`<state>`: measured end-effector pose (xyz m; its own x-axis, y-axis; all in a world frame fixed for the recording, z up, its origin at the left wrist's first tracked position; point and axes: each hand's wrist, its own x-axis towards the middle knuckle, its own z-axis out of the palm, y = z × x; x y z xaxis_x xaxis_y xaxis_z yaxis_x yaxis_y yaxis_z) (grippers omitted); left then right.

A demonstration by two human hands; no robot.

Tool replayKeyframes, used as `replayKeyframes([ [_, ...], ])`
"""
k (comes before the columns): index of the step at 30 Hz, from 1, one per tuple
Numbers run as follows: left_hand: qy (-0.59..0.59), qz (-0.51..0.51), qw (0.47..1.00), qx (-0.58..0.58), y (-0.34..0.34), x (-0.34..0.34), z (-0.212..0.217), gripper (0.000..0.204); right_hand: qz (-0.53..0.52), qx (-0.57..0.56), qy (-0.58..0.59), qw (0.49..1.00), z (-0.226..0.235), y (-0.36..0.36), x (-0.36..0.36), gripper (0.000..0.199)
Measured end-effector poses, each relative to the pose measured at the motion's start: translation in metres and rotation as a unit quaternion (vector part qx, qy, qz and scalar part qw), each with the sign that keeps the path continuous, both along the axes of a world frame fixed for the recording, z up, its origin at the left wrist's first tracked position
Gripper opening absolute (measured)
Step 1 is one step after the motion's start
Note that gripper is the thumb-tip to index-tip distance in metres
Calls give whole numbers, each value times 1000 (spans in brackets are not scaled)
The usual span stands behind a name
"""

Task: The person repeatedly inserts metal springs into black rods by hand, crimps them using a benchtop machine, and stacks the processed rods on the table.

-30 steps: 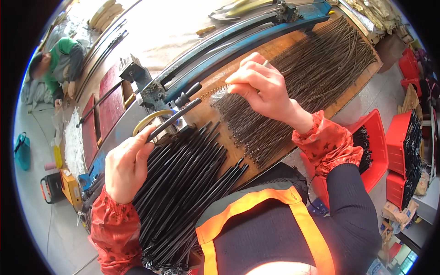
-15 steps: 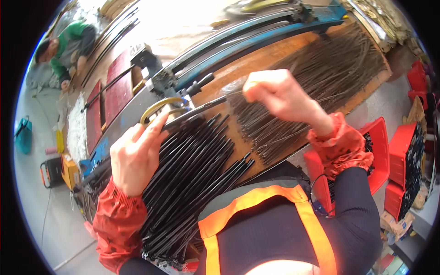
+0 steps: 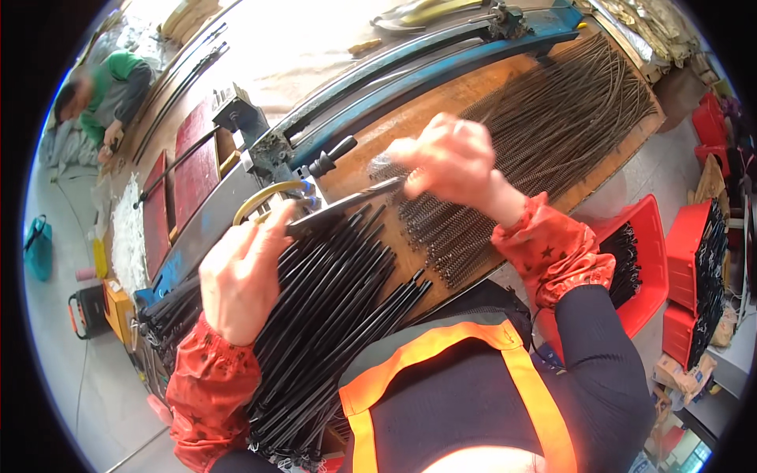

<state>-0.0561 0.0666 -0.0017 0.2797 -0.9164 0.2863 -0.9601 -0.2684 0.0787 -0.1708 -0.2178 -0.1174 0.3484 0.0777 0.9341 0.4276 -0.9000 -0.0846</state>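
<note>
My left hand (image 3: pixel 240 284) is closed around a long black tube (image 3: pixel 323 221), fingers pointing forward along it. The tube slants up to the right, and its far end meets my right hand (image 3: pixel 457 162). That hand's thumb and fingertips are pinched together at the tube's tip. Blur hides what lies between them. Under my left hand a thick pile of black rods (image 3: pixel 315 292) covers the near side of the bench. Beyond my right hand spreads a bundle of long thin coiled metal springs (image 3: pixel 568 118). A metal clamp fixture (image 3: pixel 272 158) with a black handle stands just past the tube.
A blue rail (image 3: pixel 426 83) runs along the wooden bench (image 3: pixel 359 177). At the right stand red bins (image 3: pixel 650 268) holding dark parts. A person in green (image 3: pixel 118 87) sits at the far left. A black case (image 3: pixel 91 311) rests on the floor.
My right hand has come left and slightly down, from above the springs to the tube's tip. My left hand stays on the tube, shifted only a little.
</note>
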Motion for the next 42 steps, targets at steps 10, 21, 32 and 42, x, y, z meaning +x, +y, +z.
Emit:
replayKeyframes([
  [10,-57,45,992,-107,17,47,12,19,-139,35,109,984,-5,-41,9,20],
  [21,-102,164,955,-224,78,101,60,21,267,311,329,851,54,65,155,19],
  [32,-67,266,945,-181,180,106,11,26,293,192,385,854,45,108,216,19],
  [42,-62,300,945,-115,188,126,-4,26,52,-169,266,948,32,112,221,22],
])
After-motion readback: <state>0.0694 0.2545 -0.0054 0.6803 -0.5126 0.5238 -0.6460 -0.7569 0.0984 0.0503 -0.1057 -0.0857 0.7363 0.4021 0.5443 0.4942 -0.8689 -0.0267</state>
